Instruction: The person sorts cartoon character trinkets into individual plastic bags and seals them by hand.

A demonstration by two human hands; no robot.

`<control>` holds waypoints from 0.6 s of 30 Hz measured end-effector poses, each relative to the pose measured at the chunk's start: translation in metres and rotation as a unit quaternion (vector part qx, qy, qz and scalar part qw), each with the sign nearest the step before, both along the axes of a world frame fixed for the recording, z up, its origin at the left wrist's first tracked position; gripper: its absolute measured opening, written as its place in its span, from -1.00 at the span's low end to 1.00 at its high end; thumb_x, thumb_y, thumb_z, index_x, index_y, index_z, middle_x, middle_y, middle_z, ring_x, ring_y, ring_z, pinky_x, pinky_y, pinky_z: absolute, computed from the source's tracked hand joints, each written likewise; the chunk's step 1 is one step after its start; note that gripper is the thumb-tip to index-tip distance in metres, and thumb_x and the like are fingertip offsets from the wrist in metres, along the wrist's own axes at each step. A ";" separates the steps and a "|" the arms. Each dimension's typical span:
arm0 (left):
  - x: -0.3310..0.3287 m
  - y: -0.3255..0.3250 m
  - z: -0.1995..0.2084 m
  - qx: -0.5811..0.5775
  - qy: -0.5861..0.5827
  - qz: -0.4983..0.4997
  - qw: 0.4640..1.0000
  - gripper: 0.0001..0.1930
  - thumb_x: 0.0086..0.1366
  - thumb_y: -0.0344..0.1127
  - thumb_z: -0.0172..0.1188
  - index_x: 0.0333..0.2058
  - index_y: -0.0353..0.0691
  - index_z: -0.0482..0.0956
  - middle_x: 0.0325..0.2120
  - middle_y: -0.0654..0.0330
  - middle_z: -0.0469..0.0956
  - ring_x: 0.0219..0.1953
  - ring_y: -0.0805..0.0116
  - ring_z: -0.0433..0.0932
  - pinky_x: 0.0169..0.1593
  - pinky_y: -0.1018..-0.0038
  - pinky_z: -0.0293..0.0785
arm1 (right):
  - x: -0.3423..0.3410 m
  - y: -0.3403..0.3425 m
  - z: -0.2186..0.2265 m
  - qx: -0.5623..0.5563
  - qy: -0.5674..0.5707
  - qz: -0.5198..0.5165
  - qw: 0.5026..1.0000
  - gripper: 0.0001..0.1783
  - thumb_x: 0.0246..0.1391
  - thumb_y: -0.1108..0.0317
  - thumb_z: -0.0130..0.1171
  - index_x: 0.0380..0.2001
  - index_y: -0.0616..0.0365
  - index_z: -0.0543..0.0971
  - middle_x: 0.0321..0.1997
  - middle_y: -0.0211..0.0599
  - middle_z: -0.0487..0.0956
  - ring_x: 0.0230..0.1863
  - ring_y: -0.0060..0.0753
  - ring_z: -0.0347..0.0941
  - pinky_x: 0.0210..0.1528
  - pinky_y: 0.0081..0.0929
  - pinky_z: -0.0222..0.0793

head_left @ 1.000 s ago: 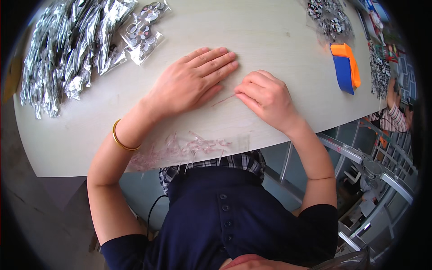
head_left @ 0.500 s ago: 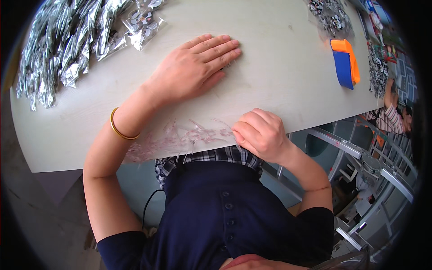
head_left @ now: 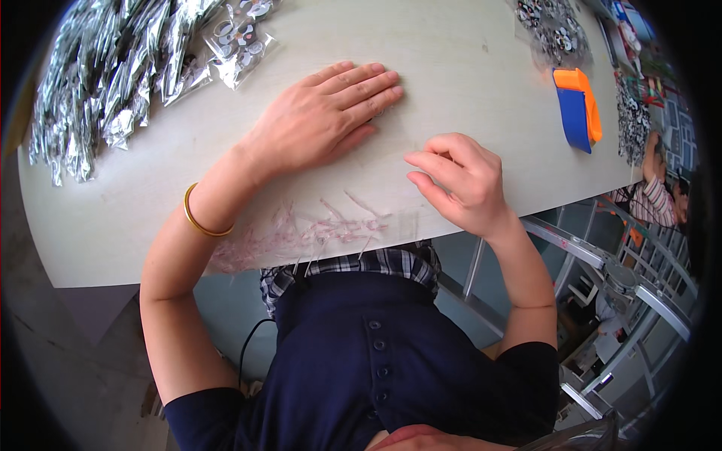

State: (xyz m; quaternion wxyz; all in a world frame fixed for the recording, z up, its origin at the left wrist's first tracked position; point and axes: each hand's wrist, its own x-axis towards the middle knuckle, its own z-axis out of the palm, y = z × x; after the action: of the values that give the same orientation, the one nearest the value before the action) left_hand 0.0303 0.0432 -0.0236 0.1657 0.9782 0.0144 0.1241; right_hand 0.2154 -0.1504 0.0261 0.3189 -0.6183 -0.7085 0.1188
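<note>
My left hand (head_left: pixel 320 120) lies flat, palm down, on the pale table (head_left: pixel 466 75), fingers spread and pointing right; a clear packet seems to lie under its fingertips. A gold bangle (head_left: pixel 199 218) circles that wrist. My right hand (head_left: pixel 460 180) hovers over the table near its front edge, fingers loosely curled, with nothing visible in it. Along the front edge, between my arms, sits a strip of thin clear and pinkish plastic peelings (head_left: pixel 308 233).
A big heap of shiny clear packets (head_left: pixel 105 68) fills the far left of the table. An orange and blue tape dispenser (head_left: pixel 577 109) stands at the right, with small black-and-white pieces in bags (head_left: pixel 553 30) behind it. Another person (head_left: pixel 654 195) sits beyond the right edge.
My right hand went down to the table's front edge by the plastic peelings, then came back up onto the table. My left hand stayed flat in place.
</note>
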 end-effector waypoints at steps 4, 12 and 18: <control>0.001 -0.001 0.004 -0.031 -0.040 0.004 0.999 -0.36 0.36 -0.21 0.28 0.40 -0.10 0.39 0.42 0.16 0.36 0.45 0.13 0.32 0.49 0.14 0.25 | 0.003 0.022 -0.010 0.017 -0.082 0.015 0.996 -0.76 -0.11 0.42 0.46 -0.29 0.06 0.70 -0.25 -0.42 0.56 -0.33 -0.41 0.54 -0.39 -0.43 0.48; -0.032 -0.026 0.027 -0.049 -0.087 0.001 0.995 -0.56 0.08 -0.21 0.49 -0.04 -0.14 0.67 -0.03 0.21 0.61 0.01 0.17 0.58 0.11 0.17 0.56 | 0.008 0.030 -0.025 0.034 -0.122 0.061 0.990 -0.80 -0.08 0.41 0.42 -0.35 0.11 0.62 -0.23 -0.40 0.56 -0.26 -0.36 0.54 -0.37 -0.40 0.50; -0.035 -0.030 0.016 0.014 -0.115 0.040 0.992 -0.69 0.06 -0.34 0.47 -0.19 -0.19 0.68 -0.17 0.21 0.65 -0.14 0.19 0.61 0.01 0.21 0.55 | 0.000 0.029 -0.012 0.018 0.012 0.038 0.999 -0.72 -0.09 0.36 0.49 -0.27 0.10 0.66 -0.22 -0.40 0.55 -0.27 -0.36 0.53 -0.36 -0.39 0.49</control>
State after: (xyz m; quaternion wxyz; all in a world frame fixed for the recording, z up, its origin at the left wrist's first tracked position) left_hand -0.0044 0.0132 -0.0076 0.1473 0.9584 0.0324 0.2423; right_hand 0.2154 -0.1210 0.0141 0.3338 -0.5838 -0.7294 0.1255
